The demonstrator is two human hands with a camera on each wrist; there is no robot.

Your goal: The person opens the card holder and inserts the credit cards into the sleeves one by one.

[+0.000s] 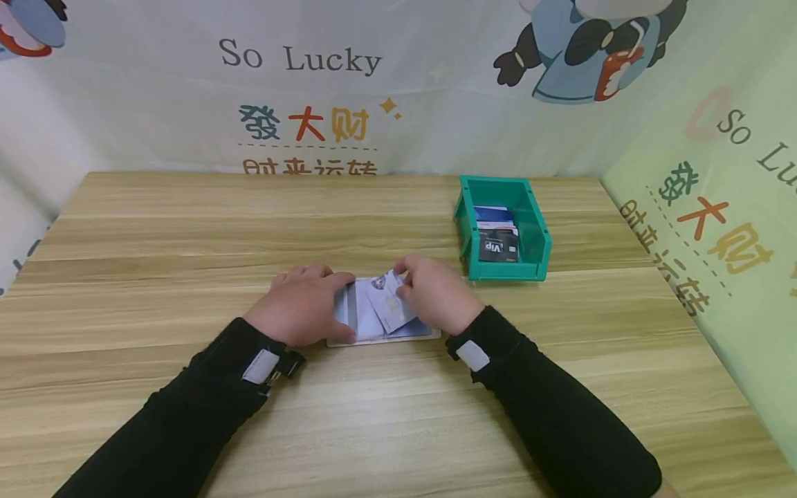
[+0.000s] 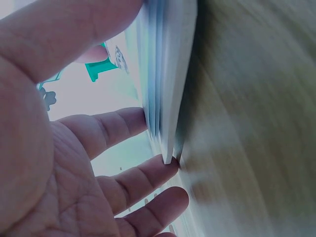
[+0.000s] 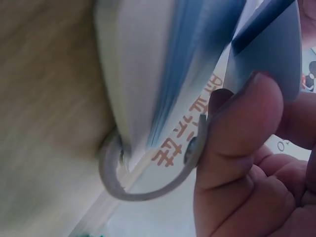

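Observation:
A pale card holder (image 1: 367, 319) with clear sleeves lies open on the table. My left hand (image 1: 300, 310) holds its left end, thumb at the near edge and fingers at the far edge. In the left wrist view, the stacked sleeves (image 2: 157, 74) show edge-on beside the fingers. A light card (image 1: 387, 306) with a dark emblem is pinched between the thumb and finger of my right hand (image 1: 441, 294), tilted over the holder. The right wrist view shows the card's bluish side and a curved strap (image 3: 148, 195) with a snap at the holder's end.
A green open-front bin (image 1: 507, 271) stands behind and to the right of my right hand. Several cards (image 1: 498, 243) lie inside it, a black "Vip" one in front. A printed cloth (image 1: 429, 131) hangs along the table's back and right sides.

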